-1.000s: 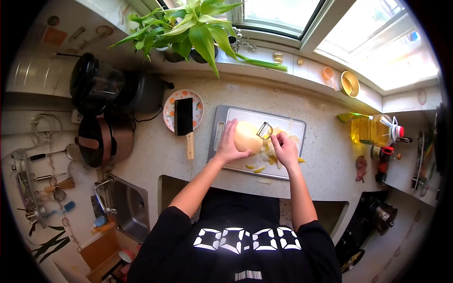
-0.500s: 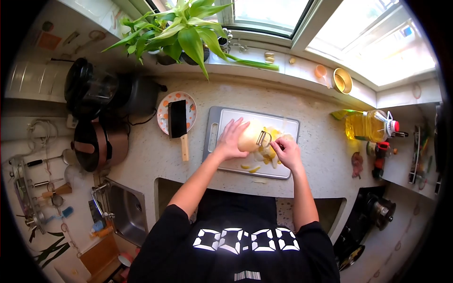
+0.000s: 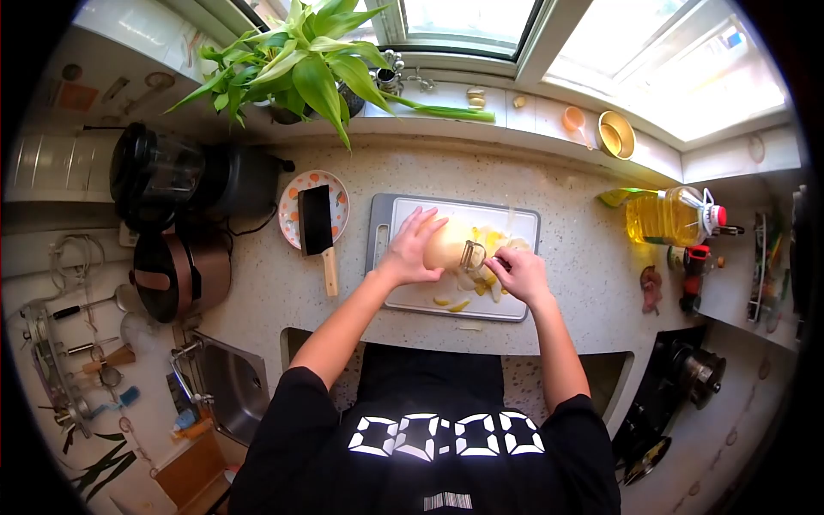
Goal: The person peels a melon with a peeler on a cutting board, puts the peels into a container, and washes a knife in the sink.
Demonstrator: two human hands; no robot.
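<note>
On the cutting board point(image 3: 412, 296), my left hand point(image 3: 415, 249) is wrapped round the left side of a large, pale yellow, rounded vegetable point(image 3: 445, 245), whose exact kind I cannot make out. My right hand point(image 3: 522, 274) grips the handle of a metal peeler point(image 3: 471, 256). The peeler's head lies against the right side of the vegetable. Yellow and whitish peelings point(image 3: 492, 239) are scattered under and around my right hand, and a few yellow strips point(image 3: 459, 306) lie nearer the board's front.
Left of the board, a cleaver point(image 3: 316, 221) rests across a patterned plate point(image 3: 290, 187), its handle over the counter. An oil bottle point(image 3: 665, 219) lies at the right. A potted plant point(image 3: 322, 81) stands on the sill; a sink point(image 3: 236, 386) is at lower left.
The peeler and my right hand have shifted slightly relative to the vegetable. My left hand keeps its hold. The whole view has moved a little.
</note>
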